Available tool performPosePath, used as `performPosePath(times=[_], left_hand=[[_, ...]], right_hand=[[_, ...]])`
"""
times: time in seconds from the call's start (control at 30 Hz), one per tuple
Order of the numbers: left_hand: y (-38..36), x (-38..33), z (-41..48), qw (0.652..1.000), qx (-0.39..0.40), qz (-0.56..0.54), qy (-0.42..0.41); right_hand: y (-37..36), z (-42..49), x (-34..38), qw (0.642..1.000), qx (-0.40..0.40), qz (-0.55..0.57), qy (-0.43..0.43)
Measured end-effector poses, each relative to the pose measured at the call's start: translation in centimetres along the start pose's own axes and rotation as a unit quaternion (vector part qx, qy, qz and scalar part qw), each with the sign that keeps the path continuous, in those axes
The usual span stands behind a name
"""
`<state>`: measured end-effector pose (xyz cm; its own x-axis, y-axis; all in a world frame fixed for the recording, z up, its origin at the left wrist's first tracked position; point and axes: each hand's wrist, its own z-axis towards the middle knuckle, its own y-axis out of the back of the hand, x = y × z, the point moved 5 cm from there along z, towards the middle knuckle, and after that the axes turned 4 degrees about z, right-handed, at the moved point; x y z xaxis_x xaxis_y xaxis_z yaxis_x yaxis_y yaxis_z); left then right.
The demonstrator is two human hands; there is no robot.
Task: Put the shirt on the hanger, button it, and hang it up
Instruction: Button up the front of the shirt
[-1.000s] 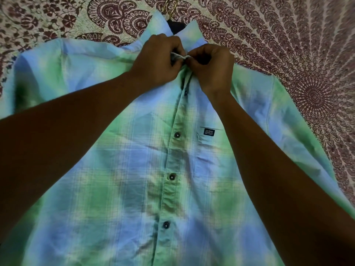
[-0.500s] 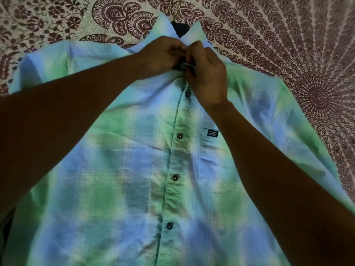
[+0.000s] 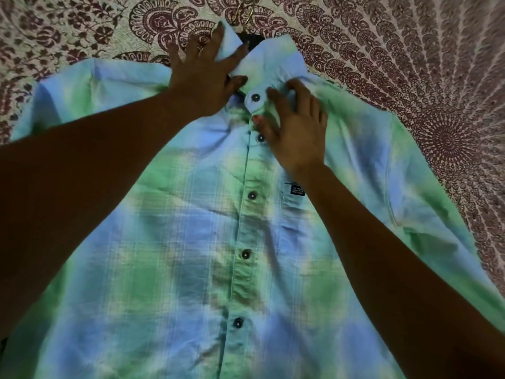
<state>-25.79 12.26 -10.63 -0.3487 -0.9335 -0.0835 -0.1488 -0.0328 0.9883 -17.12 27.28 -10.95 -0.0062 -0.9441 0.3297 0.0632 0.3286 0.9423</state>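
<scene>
Fingers [image 3: 214, 42] of my left hand [image 3: 199, 77] are spread flat on the collar [image 3: 276, 61]. My right hand [image 3: 296, 127] rests loosely spread at 3 o'clock of the top button [image 3: 255, 97]. Neither pinches anything. Shirt [image 3: 169, 242] lies face up on the bedspread [image 3: 410, 50], long axis 12 to 6, buttoned as far as visible. Hook [image 3: 244, 12] protrudes at 12 beyond the collar, nearer the left hand; judged the next grasp. Chest label [image 3: 297, 190]: white writing, unreadable.
</scene>
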Motion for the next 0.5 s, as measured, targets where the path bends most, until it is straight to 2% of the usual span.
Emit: performPosePath(times=[0.1, 0.17, 0.23, 0.3, 0.33, 0.43, 0.5], left_hand=[[0.3, 0.4, 1.2, 1.0, 0.012, 0.001, 0.021], [1.0, 0.8, 1.9, 0.998, -0.004, -0.068, 0.0], [1.9, 1.7, 2.2, 0.986, 0.007, -0.165, -0.024], [2.5, 2.6, 2.1, 0.984, 0.033, -0.168, -0.044], [2.7, 3.0, 2.1, 0.986, 0.027, -0.154, -0.048], [3.5, 3.2, 2.4, 0.984, -0.073, -0.15, -0.061], [3.7, 3.6, 3.1, 0.979, -0.117, -0.167, -0.029]], right_hand=[[-0.3, -0.4, 0.5, 0.999, 0.012, -0.04, -0.027], [-0.5, -0.1, 0.8, 0.997, 0.034, -0.058, -0.05], [0.8, 0.7, 0.8, 0.996, -0.041, -0.035, -0.064], [2.3, 1.9, 0.1, 0.988, -0.118, 0.009, -0.1], [2.5, 2.8, -0.7, 0.985, -0.108, 0.024, -0.131], [2.3, 5.4, -2.6, 0.979, -0.019, 0.05, -0.197], [2.7, 6.2, -2.9, 0.976, -0.036, 0.096, -0.194]])
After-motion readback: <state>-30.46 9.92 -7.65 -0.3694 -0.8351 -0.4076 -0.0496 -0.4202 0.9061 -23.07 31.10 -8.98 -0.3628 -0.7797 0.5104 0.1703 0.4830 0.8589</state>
